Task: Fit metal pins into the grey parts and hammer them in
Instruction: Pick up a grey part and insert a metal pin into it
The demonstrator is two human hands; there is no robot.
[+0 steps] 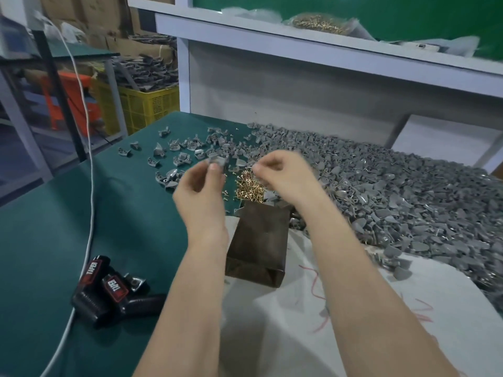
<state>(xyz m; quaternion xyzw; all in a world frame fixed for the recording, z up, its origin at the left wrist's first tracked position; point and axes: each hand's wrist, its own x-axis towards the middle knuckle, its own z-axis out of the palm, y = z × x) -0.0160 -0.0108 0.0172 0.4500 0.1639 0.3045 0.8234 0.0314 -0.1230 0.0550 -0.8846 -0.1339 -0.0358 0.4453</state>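
Note:
My left hand (202,191) is raised over the green table and pinches a small grey part (217,161) between thumb and fingers. To its right, my right hand (283,172) has its fingertips pinched together; something tiny may be between them, but blur hides it. Below and between the hands lies a heap of small brass pins (249,187). A dark wooden block (258,246) stands on the table under my forearms. No hammer is in view.
A big pile of grey parts (394,191) fills the right of the table. Several loose grey parts (179,151) lie scattered at the back left. A black strap with red labels (109,289) and a white cable (91,186) lie left. White cloth (294,322) covers the near edge.

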